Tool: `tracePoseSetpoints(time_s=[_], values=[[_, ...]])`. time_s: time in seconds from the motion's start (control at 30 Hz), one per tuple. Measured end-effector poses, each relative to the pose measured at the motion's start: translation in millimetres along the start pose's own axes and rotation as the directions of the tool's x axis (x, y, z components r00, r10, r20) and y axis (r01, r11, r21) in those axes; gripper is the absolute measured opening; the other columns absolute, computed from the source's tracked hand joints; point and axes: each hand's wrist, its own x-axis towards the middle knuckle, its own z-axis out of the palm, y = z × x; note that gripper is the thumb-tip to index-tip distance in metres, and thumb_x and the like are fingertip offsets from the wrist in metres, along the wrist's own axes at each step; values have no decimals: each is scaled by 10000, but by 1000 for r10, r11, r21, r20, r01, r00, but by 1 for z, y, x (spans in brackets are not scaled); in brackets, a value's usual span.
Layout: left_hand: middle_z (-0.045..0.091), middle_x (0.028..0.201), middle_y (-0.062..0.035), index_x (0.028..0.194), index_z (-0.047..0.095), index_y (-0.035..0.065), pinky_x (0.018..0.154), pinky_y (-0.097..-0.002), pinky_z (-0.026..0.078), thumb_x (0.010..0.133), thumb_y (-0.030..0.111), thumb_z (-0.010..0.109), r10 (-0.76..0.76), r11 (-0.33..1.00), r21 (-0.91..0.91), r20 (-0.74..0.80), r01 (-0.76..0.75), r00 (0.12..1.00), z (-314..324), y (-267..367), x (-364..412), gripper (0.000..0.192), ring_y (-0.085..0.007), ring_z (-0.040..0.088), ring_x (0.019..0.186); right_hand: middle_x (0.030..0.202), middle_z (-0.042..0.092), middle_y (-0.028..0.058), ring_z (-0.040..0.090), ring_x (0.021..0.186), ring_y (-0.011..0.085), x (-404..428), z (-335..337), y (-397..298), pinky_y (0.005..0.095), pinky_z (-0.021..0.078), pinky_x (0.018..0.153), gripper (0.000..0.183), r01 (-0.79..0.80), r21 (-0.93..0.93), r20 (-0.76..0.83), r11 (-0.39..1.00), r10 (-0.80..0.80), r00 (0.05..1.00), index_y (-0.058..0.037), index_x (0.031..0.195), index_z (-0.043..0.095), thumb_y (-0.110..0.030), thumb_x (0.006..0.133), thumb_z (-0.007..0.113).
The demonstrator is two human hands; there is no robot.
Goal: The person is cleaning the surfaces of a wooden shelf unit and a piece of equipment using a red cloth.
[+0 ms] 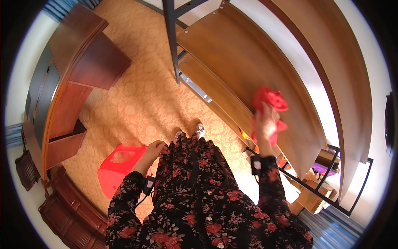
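Note:
My right hand (266, 119) is on a bunched red cloth (273, 98), which shows above and below the fingers. Hand and cloth are over the brown wooden board (230, 49) of a shelf unit, near its front edge; both look slightly blurred. At the left side of my black floral dress (202, 180), my left hand (155, 150) hangs with its fingers loosely curled, close to the fabric. Whether it pinches the fabric cannot be told. A red plastic stool (107, 174) stands on the floor beside and partly behind my left forearm.
Black metal posts (170, 37) carry the shelf boards, with a higher board (351, 62) at the right. Cardboard boxes (315, 197) sit by the rack's near end. A wooden desk (77, 46) and a dark carved wooden bench (71, 214) flank the patterned floor (149, 93).

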Motion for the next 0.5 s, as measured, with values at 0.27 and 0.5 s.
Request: tracePoseSetpoints(time_s=[0.27,0.5], values=[[503,767,2,1041,426,90,501,-244,401,908,169,489,568,823,145,-255,-550,783,-25,189,38,167,-94,474,599,1192,486,9,437,1077,259,59,33,-113,429,426,824,340,623,228,82,748,-653,753,-201,1054,569,-242,720,614],[478,1229,-81,1304,359,111,868,-320,415,846,308,594,925,345,278,-264,-897,274,-21,380,-32,552,-176,446,1146,1091,562,48,514,998,281,-40,-25,75,405,426,870,376,245,83,8,966,-246,969,-158,1008,609,-119,639,674]])
